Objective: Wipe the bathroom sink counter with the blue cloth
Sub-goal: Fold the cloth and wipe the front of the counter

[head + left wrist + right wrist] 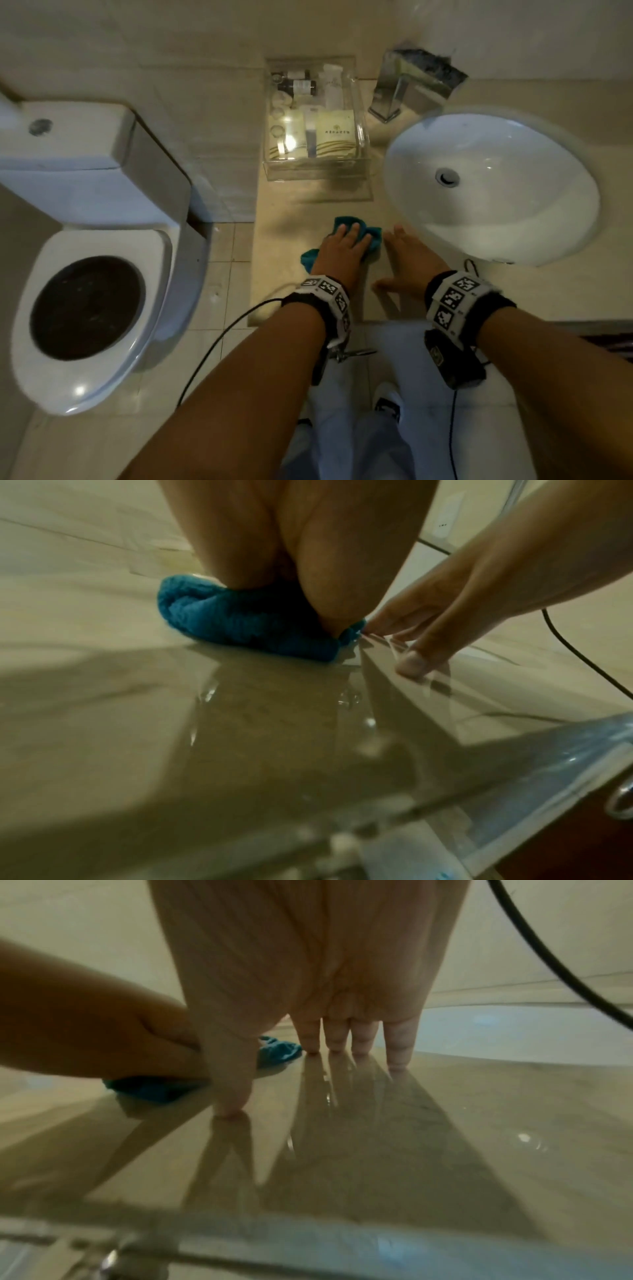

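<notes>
A crumpled blue cloth (342, 224) lies on the beige stone counter (294, 212), left of the white sink basin (489, 185). My left hand (346, 245) lies flat on top of the cloth with straight fingers, pressing it down; in the left wrist view the cloth (246, 623) bulges out from under the palm. My right hand (407, 257) rests flat on the bare counter just right of the cloth, fingers spread. In the right wrist view its fingertips (356, 1045) touch the glossy counter (445, 1123) and the cloth (277, 1050) peeks out behind the thumb.
A clear plastic tray (317, 120) of toiletries stands at the back of the counter. A chrome faucet (404, 85) is behind the basin. A white toilet (89, 260) stands on the left, below the counter's edge. Cables run from both wristbands.
</notes>
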The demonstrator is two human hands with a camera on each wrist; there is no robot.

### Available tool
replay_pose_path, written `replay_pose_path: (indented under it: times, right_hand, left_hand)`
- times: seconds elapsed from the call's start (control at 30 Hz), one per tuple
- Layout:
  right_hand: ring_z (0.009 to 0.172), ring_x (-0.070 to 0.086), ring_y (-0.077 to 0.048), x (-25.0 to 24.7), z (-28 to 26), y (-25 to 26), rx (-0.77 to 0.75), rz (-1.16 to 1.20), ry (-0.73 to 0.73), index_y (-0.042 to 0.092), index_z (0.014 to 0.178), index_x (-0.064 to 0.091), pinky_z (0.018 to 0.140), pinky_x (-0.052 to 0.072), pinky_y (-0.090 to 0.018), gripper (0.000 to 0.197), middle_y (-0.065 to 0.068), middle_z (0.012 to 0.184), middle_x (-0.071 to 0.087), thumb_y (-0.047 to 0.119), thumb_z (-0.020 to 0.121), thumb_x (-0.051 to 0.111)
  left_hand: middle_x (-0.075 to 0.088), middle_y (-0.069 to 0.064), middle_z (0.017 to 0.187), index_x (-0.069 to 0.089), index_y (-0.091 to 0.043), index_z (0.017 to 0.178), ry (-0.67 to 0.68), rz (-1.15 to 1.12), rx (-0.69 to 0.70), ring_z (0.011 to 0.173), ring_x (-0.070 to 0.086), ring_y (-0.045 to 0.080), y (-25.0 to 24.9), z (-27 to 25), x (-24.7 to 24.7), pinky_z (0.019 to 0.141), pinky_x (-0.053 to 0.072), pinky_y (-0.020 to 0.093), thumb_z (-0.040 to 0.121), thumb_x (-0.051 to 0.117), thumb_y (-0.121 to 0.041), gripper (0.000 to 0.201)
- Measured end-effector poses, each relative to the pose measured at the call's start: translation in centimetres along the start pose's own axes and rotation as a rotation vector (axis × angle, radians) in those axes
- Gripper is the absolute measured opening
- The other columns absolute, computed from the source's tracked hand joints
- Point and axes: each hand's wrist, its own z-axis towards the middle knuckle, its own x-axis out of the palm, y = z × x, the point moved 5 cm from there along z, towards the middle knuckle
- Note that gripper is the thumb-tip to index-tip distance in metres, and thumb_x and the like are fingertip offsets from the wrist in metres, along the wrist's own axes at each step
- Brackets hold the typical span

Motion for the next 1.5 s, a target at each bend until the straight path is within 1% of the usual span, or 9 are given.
replay_pose_path:
  times: [0.13, 0.23, 0.37, 0.67, 0.8, 0.9, 1.07, 1.37, 1.5]
  right_hand:
    - [0.145, 0.004, -0.026, 0.6, -0.6, -0.3, 0.042, -0.018, 0.033, 0.015, 0.148, -0.002, 0.118, 0.015, -0.038, 0.121, -0.010, 0.157, -0.009, 0.056, 0.064, 0.075]
    - [0.145, 0.003, -0.028, 0.4, -0.4, 0.0, 0.056, -0.014, 0.060, 0.014, 0.148, -0.003, 0.118, 0.017, -0.039, 0.125, -0.011, 0.157, -0.010, 0.055, 0.061, 0.077]
    - [0.145, 0.002, -0.027, 0.6, -0.6, -0.2, 0.062, 0.012, 0.051, 0.015, 0.148, -0.003, 0.119, 0.015, -0.038, 0.122, -0.009, 0.157, -0.010, 0.052, 0.064, 0.077]
    - [0.146, 0.000, -0.021, 1.4, -2.0, -1.9, 0.072, 0.002, 0.000, 0.019, 0.148, -0.004, 0.119, 0.012, -0.036, 0.127, -0.003, 0.157, -0.010, 0.064, 0.057, 0.074]
    - [0.145, 0.000, -0.022, 1.3, -1.7, -1.7, 0.081, 0.002, -0.003, 0.022, 0.148, -0.004, 0.119, 0.012, -0.037, 0.128, -0.002, 0.157, -0.011, 0.063, 0.056, 0.074]
    - [0.145, 0.001, -0.023, 1.2, -1.9, -1.9, 0.086, 0.008, 0.021, 0.023, 0.148, -0.005, 0.119, 0.012, -0.038, 0.128, -0.001, 0.157, -0.011, 0.064, 0.056, 0.074]
    - [0.145, -0.002, -0.026, 1.2, -1.9, -1.9, 0.108, 0.017, 0.067, 0.028, 0.147, -0.009, 0.117, 0.017, -0.045, 0.127, 0.005, 0.156, -0.015, 0.066, 0.056, 0.072]
    - [0.145, -0.004, -0.029, 1.8, -0.7, -2.1, 0.120, -0.030, 0.055, 0.027, 0.146, -0.011, 0.114, 0.022, -0.052, 0.124, 0.004, 0.156, -0.018, 0.064, 0.061, 0.070]
    - [0.144, -0.006, -0.030, 1.7, -1.0, -2.0, 0.109, 0.003, 0.085, 0.028, 0.146, -0.012, 0.113, 0.021, -0.054, 0.125, 0.005, 0.155, -0.019, 0.066, 0.059, 0.070]
  left_hand:
    - [-0.004, 0.008, 0.160, 0.010, -0.022, 0.152, 0.014, -0.037, 0.049, 0.147, -0.001, 0.028, 0.1, -0.8, 0.5, 0.119, 0.006, 0.038, 0.101, 0.030, -0.012, 0.055]
    - [-0.003, 0.011, 0.159, 0.010, -0.018, 0.152, -0.065, -0.100, -0.120, 0.147, 0.000, 0.030, 4.3, -2.2, -0.2, 0.117, 0.004, 0.033, 0.101, 0.030, -0.011, 0.055]
    - [-0.010, 0.009, 0.159, 0.002, -0.019, 0.152, -0.046, -0.106, -0.336, 0.146, -0.004, 0.030, 8.9, -3.9, -0.7, 0.118, 0.006, 0.035, 0.097, 0.045, -0.013, 0.070]
    - [-0.005, 0.008, 0.159, 0.005, -0.023, 0.152, -0.025, 0.021, -0.030, 0.147, -0.001, 0.030, 0.4, -2.8, 0.9, 0.118, 0.009, 0.039, 0.102, 0.029, -0.012, 0.057]
    - [-0.002, 0.006, 0.160, 0.010, -0.027, 0.151, -0.032, -0.014, -0.033, 0.147, 0.002, 0.028, 1.0, -1.2, 0.2, 0.120, 0.009, 0.037, 0.103, 0.032, -0.022, 0.053]
    - [0.001, 0.004, 0.160, 0.012, -0.027, 0.151, -0.108, -0.069, -0.141, 0.147, 0.004, 0.026, 3.5, -1.3, -0.5, 0.118, 0.010, 0.034, 0.102, 0.031, -0.032, 0.052]
    - [-0.002, 0.009, 0.160, 0.009, -0.025, 0.152, -0.070, -0.031, -0.246, 0.146, 0.003, 0.032, 5.8, 0.1, -1.7, 0.117, 0.012, 0.038, 0.104, 0.027, -0.026, 0.051]
    - [-0.004, 0.008, 0.160, 0.008, -0.025, 0.152, 0.031, 0.060, 0.032, 0.147, 0.000, 0.030, -1.8, 3.4, -1.0, 0.117, 0.010, 0.041, 0.102, 0.033, -0.020, 0.056]
    - [-0.004, 0.012, 0.159, 0.006, -0.018, 0.152, 0.007, -0.025, -0.130, 0.146, 0.000, 0.032, 1.5, 4.1, -2.6, 0.118, 0.009, 0.037, 0.102, 0.033, -0.017, 0.057]
